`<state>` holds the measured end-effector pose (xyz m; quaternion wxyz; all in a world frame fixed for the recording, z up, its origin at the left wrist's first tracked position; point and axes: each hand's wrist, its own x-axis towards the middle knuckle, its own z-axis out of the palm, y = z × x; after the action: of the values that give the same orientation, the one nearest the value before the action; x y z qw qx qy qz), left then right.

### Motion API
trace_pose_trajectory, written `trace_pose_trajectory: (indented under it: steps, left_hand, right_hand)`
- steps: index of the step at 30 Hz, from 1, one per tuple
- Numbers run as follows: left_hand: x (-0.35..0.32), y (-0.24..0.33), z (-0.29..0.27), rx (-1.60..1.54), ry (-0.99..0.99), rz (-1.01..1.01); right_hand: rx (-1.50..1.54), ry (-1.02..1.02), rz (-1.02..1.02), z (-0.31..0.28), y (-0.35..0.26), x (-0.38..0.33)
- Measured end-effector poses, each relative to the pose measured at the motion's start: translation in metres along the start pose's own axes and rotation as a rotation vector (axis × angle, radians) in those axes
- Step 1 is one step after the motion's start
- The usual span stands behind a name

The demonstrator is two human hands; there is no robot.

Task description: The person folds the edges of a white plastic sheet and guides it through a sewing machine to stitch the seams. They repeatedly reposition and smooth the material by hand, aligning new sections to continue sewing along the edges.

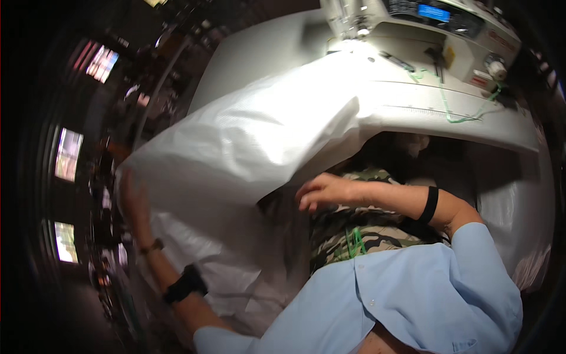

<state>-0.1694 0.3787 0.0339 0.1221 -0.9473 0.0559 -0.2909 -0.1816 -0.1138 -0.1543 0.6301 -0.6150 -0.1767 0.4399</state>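
A large white woven plastic sheet (236,138) runs from under the needle area of a sewing machine (466,41) down over the near left edge of its table. My left hand (135,203) is at the sheet's outer left side, blurred by motion, so its grip is unclear. My right hand (324,192) hovers over my lap near the sheet's lower right edge, fingers loosely bent and apart, with nothing visible in them. Bright lamp light falls on the sheet beside the needle, washing out detail there.
Green thread (451,115) trails over the machine bed at the right, and more green strands (354,243) lie on my camouflage-patterned lap. The machine table's edge (460,137) curves in front of me. White sheeting (513,218) also hangs at the far right.
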Motion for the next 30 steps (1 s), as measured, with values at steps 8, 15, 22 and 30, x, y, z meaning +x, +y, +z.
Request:
trace_pose_trajectory:
  steps: [8, 15, 22, 30]
  left_hand:
    - [-0.185, 0.275, 0.108, -1.366, -0.125, -0.763]
    - [-0.404, 0.224, 0.115, -1.457, -0.241, -1.616]
    - [-0.345, 0.118, -0.059, -1.211, 0.746, -1.460]
    - [-0.292, 0.062, -0.078, -1.091, 0.600, -1.292]
  right_hand:
    - [-0.179, 0.475, -0.372, -0.033, 0.022, 0.023]
    - [-0.151, 0.551, -0.355, -0.041, 0.029, 0.042]
    - [0.178, 0.381, -0.425, -0.026, -0.004, 0.035]
    - [0.755, -0.545, -0.594, 0.040, -0.059, -0.006]
